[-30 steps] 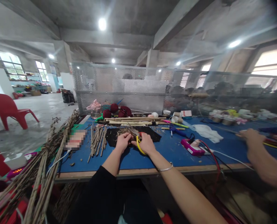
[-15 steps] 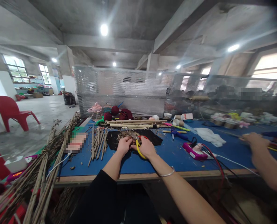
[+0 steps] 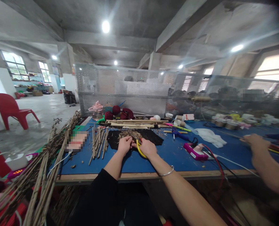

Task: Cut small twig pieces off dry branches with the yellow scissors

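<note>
Less of the red handle of the cutters shows than before. Just below frame centre, my right hand grips them; I can't tell what the left hand pinches. Right of frame, pots hold blurred things; a clear jar stands left of centre.

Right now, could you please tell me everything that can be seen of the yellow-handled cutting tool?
The yellow-handled cutting tool is held in the right hand. Its curved handle looks like plastic, with some red near the fingers. Grey, metal-looking blades point away from the person, slanting left, over the clippings on the black sheet. The left hand is close by; whether it touches the blades is unclear.
</note>
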